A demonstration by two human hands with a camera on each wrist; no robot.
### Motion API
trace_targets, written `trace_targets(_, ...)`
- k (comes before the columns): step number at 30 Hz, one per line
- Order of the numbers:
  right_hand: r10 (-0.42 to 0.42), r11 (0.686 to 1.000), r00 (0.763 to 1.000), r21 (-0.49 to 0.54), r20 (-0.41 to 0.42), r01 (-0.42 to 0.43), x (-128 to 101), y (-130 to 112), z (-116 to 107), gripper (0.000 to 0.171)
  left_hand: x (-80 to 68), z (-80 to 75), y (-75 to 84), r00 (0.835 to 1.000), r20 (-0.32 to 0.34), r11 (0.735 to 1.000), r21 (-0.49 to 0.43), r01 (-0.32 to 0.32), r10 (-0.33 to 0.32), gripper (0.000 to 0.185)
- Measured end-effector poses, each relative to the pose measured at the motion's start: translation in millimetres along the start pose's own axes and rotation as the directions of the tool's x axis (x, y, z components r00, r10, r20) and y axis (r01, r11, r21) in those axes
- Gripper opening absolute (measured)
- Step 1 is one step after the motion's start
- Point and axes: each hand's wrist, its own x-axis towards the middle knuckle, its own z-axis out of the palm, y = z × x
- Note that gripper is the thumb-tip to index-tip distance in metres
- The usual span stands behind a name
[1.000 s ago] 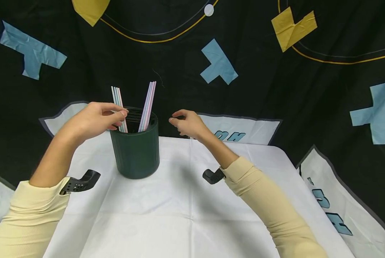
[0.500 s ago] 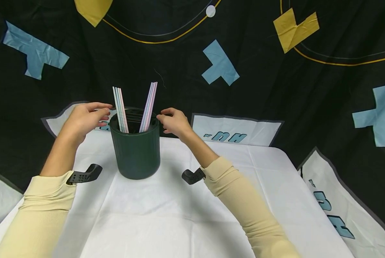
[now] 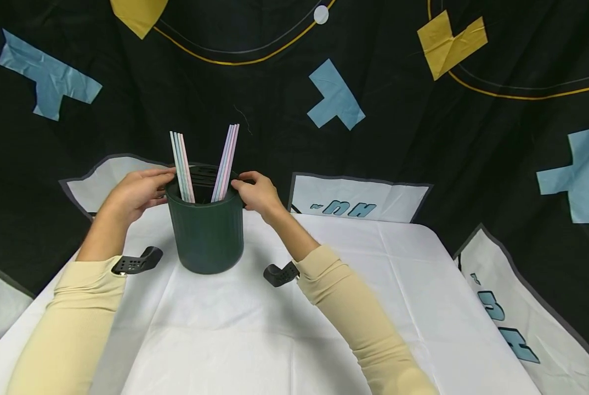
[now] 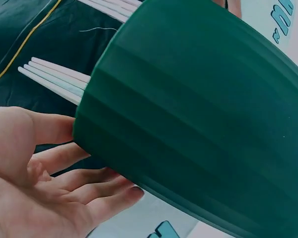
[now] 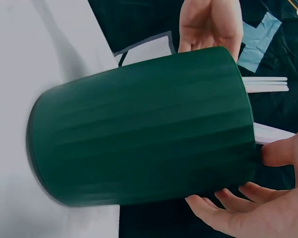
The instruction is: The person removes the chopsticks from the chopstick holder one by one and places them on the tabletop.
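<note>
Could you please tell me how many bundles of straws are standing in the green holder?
2: a left bundle beside the left hand and a right bundle beside the right hand, both leaning in the green holder. Single straws blur together.

Table cover: a white cloth (image 3: pixel 284 329) with fold lines lies over the table.
Backdrop: a black fabric (image 3: pixel 225 99) hangs behind the table.
Patches: light blue shapes (image 3: pixel 335 96) and yellow shapes (image 3: pixel 449 44) sit on the black fabric.
Lines: thin yellow curves (image 3: pixel 245 59) cross its upper part.
Panels: white panels with blue letters (image 3: pixel 358 198) lie behind the table.
</note>
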Motion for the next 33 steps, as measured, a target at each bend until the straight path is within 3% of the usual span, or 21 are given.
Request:
trace_targets(8, -0.024, 0.997, 1.0, 0.068, -0.015, 0.025, 2, 10, 7, 0.044, 5.5, -3.4, -7.7, 1.0, 0.029, 0.997, -0.075, 0.003, -0.001, 0.066)
trace_targets(20, -0.036, 0.987, 0.996, 0.155, -0.084, 0.049, 5, 17, 11, 0.039, 4.4, -8.5, -8.3, 0.998, 0.062, 0.998, -0.056, 0.001, 0.002, 0.069)
trace_targets(33, -0.06, 0.989, 0.992, 0.125, -0.115, 0.074, 5, 21, 12, 0.038, 4.3, -7.4, -10.7, 0.997, 0.067, 0.996, -0.081, 0.032, -0.026, 0.073)
